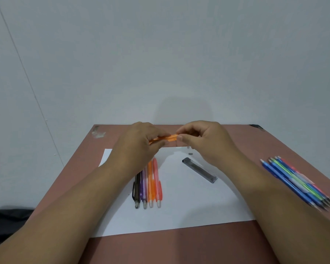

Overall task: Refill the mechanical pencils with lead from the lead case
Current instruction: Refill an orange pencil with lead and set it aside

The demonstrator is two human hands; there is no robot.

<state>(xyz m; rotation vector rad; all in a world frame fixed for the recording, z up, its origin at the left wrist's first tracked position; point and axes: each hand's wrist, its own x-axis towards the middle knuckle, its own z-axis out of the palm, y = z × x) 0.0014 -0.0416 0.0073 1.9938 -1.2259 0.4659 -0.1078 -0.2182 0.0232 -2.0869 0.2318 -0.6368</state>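
Presently one orange pencil [163,139] is in hand, raised above the paper [189,202]. The left hand [139,141] grips its barrel with curled fingers; the right hand [200,138] pinches its end between thumb and forefinger. Whether lead is going in cannot be told. The lead case [200,170] lies on the paper, just beside the right wrist, with two small grey bits [189,150] beyond it. Four pencils [148,184] lie in a row on the paper; a blue and green bundle [295,182] lies well apart on the table [179,248]. Judgement: refilling is under way, with most pencils seemingly outstanding.
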